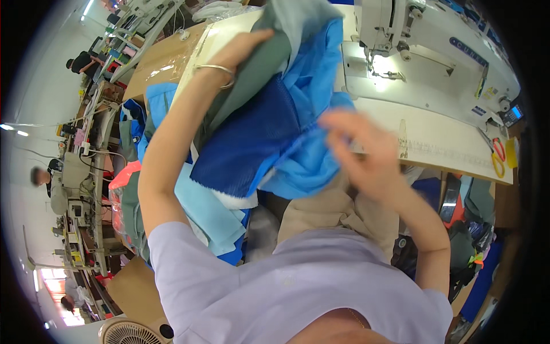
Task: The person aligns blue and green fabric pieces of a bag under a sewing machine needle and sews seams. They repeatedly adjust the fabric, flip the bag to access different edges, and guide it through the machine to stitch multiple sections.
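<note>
Hands lifting blue fabric at a sewing table
Left hand (243,49) grips grey-and-blue fabric (275,120) at upper centre; blurred right hand (361,152) open against it; red-and-yellow scissors (497,156) far right on table (441,140)

A bundle of cloth (269,126) is held up, crumpled, in front of the sewing machine (424,40): grey-green at the top, dark blue mesh in the middle, bright blue beside it.

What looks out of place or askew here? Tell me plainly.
Nothing looks damaged or spilled. The left hand lifts a bunched garment of blue, navy mesh and grey-green cloth, and the blurred right hand touches its light blue edge. Scissors with red and yellow handles lie near the sewing table's right edge.
</note>
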Demonstrator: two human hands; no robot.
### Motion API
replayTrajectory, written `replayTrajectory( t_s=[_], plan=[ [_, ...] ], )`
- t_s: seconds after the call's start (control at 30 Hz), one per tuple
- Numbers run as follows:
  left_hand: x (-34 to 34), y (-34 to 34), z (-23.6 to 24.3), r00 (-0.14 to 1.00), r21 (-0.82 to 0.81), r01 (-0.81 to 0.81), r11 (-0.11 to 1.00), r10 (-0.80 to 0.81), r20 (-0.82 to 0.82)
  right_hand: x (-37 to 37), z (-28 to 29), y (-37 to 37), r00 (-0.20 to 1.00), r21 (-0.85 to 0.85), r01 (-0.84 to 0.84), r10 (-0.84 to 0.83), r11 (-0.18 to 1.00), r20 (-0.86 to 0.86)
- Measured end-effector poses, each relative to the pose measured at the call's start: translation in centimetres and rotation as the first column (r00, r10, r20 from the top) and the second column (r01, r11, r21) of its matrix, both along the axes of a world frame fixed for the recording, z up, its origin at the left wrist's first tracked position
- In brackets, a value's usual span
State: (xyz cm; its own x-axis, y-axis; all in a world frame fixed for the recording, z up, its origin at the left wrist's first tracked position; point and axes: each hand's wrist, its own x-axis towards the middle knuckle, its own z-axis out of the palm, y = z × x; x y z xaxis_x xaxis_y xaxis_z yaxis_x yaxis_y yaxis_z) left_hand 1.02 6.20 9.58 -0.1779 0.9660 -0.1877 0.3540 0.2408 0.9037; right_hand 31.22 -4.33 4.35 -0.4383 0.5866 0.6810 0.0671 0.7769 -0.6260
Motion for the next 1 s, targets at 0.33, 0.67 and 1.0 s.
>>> replayTrajectory(
  t_s=[0.33, 0.67, 1.0],
  plan=[
    [-8.0, -4.4, 8.1, 0.938, 0.696, -0.135, 0.705, -0.135, 0.318, 0.8, -1.3, 4.7, 0.899, -0.089, 0.42, -0.401, 0.903, 0.178],
    [-14.5, -10.6, 8.7, 0.903, 0.398, 0.046, 0.916, 0.132, -0.408, 7.5, 4.8, 5.7, 0.862, 0.124, 0.507, -0.498, 0.853, -0.098],
    [4.5, -11.0, 7.0, 0.559, 0.275, 0.677, 0.683, -0.233, -0.796, 4.2, 4.2, 4.4, 0.866, 0.467, 0.492, -0.47, 0.735, -0.171]
  ],
)
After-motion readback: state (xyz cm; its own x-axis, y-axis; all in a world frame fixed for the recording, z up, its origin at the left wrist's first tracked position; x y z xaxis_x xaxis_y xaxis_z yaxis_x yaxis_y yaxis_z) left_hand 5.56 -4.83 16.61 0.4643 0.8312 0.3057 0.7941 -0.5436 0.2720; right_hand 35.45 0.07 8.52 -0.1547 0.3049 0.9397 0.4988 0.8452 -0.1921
